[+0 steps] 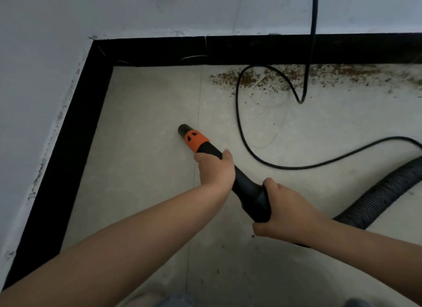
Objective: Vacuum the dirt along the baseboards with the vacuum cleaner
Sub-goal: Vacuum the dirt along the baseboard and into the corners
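Pointing up-left toward the corner, the nozzle lies on a diagonal, tip low over the floor. Left hand grips it just behind the orange collar; right hand grips farther back, where the hose joins. Dirt lies beyond both hands, along the baseboard.

nozzle left of cord, dirt behind along baseboard

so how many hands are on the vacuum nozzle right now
2. The left hand grips the vacuum nozzle near its orange collar; the right hand holds the rear end, where the ribbed hose joins.
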`<action>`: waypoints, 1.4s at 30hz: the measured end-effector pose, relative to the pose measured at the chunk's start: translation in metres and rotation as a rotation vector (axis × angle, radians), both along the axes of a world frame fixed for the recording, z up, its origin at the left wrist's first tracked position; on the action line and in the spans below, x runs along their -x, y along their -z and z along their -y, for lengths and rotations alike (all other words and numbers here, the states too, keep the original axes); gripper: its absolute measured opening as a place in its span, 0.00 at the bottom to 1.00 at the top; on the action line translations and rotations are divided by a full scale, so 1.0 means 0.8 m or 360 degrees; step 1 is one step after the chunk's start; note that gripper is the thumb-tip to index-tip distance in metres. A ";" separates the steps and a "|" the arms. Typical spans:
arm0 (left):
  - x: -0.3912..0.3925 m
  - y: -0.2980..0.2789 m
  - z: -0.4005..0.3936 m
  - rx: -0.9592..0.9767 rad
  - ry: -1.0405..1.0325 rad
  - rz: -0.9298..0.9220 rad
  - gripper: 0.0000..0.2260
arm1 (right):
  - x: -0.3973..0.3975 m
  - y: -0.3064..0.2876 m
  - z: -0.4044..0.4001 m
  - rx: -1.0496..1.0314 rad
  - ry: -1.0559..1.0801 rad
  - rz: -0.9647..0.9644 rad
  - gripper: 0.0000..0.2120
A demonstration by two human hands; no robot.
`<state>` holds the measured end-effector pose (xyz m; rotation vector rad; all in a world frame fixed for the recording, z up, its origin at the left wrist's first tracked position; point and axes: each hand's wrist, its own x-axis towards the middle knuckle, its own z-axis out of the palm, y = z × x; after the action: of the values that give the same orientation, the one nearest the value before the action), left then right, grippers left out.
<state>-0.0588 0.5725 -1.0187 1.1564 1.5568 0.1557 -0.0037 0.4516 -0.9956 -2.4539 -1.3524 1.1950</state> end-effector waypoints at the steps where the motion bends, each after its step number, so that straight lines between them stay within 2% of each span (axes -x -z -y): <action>1: -0.001 0.001 0.006 0.0008 0.0012 -0.0007 0.25 | 0.001 0.000 0.007 0.0004 0.0015 -0.0015 0.24; 9: -0.043 -0.004 -0.035 -0.0053 0.0185 0.0105 0.27 | -0.014 0.006 -0.021 -0.0205 0.0252 -0.0076 0.23; 15: -0.094 -0.007 -0.033 -0.0011 0.0434 0.0132 0.24 | -0.040 -0.006 -0.006 -0.0246 0.0359 -0.0081 0.24; 22: -0.112 -0.008 -0.016 0.0055 0.0442 0.0124 0.22 | -0.061 -0.014 0.011 -0.0199 0.0366 -0.0039 0.23; 33: -0.110 -0.002 -0.058 -0.0138 0.0239 0.0019 0.22 | -0.074 0.015 -0.042 -0.0271 0.0305 -0.0094 0.24; 42: -0.115 0.011 -0.109 -0.0229 0.0363 0.0017 0.22 | -0.072 0.029 -0.087 -0.0293 0.0392 -0.0078 0.23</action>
<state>0.0334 0.6595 -1.0277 1.4347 1.4106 0.1231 0.0539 0.5216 -1.0185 -2.3611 -1.0575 1.0180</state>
